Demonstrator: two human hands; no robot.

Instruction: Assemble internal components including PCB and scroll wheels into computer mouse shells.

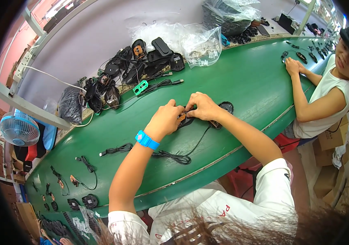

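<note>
Over the green work surface, my left hand [167, 117] grips the near-left side of an opened black mouse shell [186, 121]. A small orange circuit board [181, 117] shows in it, next to the fingers. My right hand [203, 107] is closed in a pinch at the shell's upper edge; the fingers hide what lies between them. A blue wristband [146, 140] circles my left wrist. Just right of my right hand rests another dark mouse part [226, 108], partly behind my wrist. A black cable [178, 157] lies coiled near my forearms.
Beyond my hands are a green plastic frame [140, 87], cables with plugs [162, 85], heaped mouse parts [135, 69] and a clear bag [203, 49]. More cabled parts [86, 165] lie left. A co-worker [325, 90] sits at the right, hands over the surface. A fan [19, 128] stands far left.
</note>
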